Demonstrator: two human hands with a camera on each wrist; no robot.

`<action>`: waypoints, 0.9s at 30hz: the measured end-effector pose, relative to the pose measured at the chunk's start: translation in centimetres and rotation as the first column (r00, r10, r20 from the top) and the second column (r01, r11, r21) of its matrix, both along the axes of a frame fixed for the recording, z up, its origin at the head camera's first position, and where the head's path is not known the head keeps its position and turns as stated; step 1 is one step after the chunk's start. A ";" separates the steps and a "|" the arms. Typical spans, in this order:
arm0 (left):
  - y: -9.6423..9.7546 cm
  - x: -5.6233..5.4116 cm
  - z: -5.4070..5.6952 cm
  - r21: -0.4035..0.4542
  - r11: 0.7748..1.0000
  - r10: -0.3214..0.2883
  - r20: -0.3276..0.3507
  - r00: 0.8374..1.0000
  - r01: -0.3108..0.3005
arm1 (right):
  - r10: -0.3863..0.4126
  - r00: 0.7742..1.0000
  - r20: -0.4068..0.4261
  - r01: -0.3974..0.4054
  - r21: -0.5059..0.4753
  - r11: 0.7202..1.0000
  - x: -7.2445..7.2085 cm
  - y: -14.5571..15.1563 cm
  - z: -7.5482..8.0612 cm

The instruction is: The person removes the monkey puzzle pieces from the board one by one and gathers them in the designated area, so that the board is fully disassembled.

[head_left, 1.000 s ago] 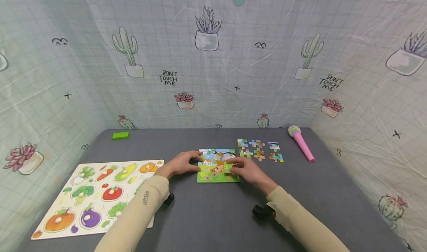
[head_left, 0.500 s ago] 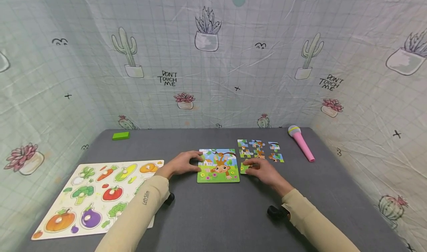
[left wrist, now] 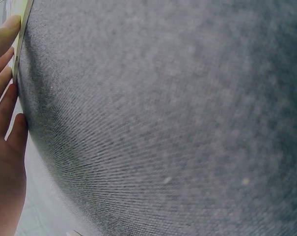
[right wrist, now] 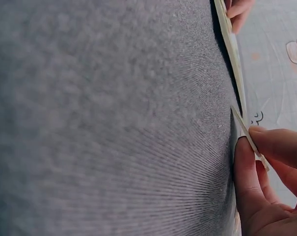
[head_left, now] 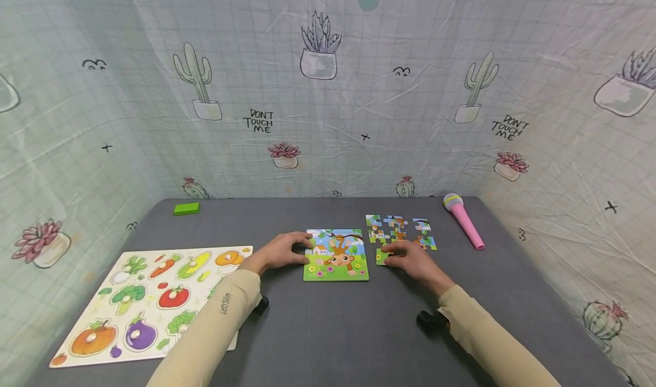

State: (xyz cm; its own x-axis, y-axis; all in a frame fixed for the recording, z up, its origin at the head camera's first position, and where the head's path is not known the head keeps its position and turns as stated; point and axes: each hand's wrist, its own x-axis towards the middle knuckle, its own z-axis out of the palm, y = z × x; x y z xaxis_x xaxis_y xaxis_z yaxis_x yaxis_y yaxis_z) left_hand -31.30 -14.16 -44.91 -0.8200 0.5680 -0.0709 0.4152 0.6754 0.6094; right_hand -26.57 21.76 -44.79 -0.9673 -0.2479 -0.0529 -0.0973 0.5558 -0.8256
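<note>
My left hand rests at the left edge of a square puzzle board printed with an upside-down monkey, a house and flowers. In the left wrist view its fairly straight fingers touch the board's edge. To the right of that board, my right hand pinches a small green jigsaw piece between thumb and fingers. Seen edge-on in the right wrist view, the thin piece is tilted close over the table. Several loose jigsaw pieces lie in rows just beyond my right hand, which partly hides the nearest ones.
A large vegetable peg puzzle lies at the left, partly under my left sleeve. At the back left is a green block. A pink toy microphone lies at the back right. Patterned cloth walls in the grey table.
My right hand has moved right, off the puzzle board, with the green jigsaw piece, and has shifted slightly farther right since half a second ago. My left hand has stayed at the board's edge.
</note>
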 end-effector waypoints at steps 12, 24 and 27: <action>-0.1 0.0 -0.2 0.013 1.000 -0.015 -0.016 1.000 0.016 | 0.002 0.999 -0.038 0.000 0.053 0.999 -0.6 -0.5 0.1; 0.0 -0.1 0.0 0.022 1.000 -0.004 0.002 1.000 0.004 | 0.042 0.995 -0.091 -0.032 0.109 0.994 -1.1 -0.4 -0.3; 0.0 -0.1 0.1 0.011 1.000 -0.008 -0.007 1.000 0.008 | 0.052 0.996 -0.077 -0.043 0.120 0.992 -1.1 -0.3 -0.3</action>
State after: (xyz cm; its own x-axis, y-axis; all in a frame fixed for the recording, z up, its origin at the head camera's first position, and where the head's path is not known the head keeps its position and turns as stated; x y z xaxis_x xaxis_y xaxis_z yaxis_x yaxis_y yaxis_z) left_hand -31.38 -14.17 -44.82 -0.8160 0.5750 -0.0592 0.4245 0.6657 0.6138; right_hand -27.71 21.51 -45.08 -0.9569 -0.2905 -0.0075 -0.1891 0.6422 -0.7429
